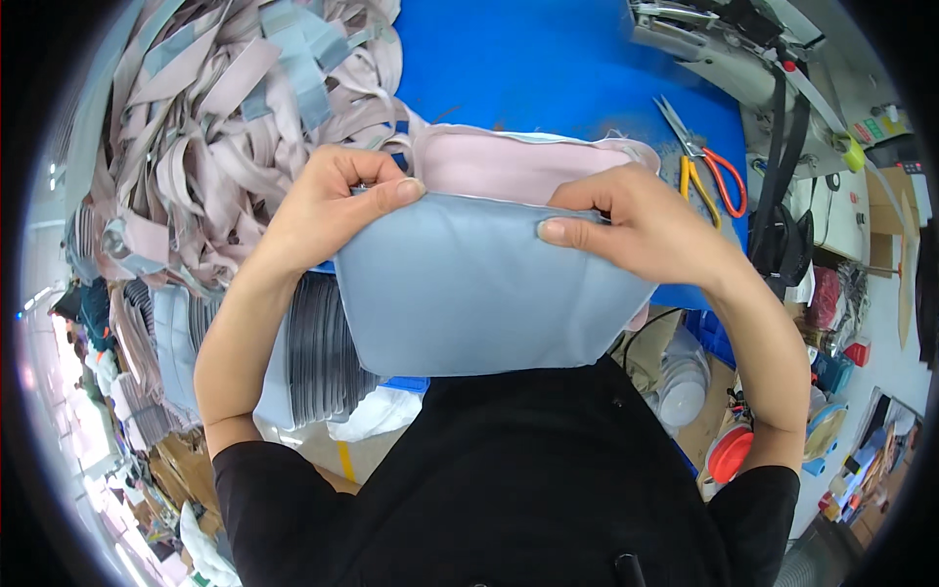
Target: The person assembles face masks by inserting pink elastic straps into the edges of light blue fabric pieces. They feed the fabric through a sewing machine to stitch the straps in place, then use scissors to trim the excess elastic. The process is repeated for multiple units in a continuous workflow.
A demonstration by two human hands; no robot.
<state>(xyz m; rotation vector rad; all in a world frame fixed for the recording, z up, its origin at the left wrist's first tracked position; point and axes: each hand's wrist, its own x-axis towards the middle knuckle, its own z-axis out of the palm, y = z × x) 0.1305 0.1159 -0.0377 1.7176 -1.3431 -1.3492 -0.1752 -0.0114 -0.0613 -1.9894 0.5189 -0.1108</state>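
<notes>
A grey-blue, leather-like panel [489, 289] with rounded corners hangs in front of me, its lower edge near my black shirt. My left hand [337, 201] pinches its upper left edge, thumb in front and fingers behind. At the upper right, my right hand [641, 220] grips the same edge with its thumb on the front face. Just behind that edge shows a pink piece [518, 166] with a pale raised rim along its far side. Whether it is joined to the grey-blue panel is hidden by my hands.
A tangled heap of pink and grey strips [225, 127] covers the left of the blue tabletop [499, 59]. Red-handled scissors [719, 171] and a yellow-handled tool [699, 191] lie at right, beside a sewing machine [724, 59]. Stacked grey panels [328, 342] stand below left.
</notes>
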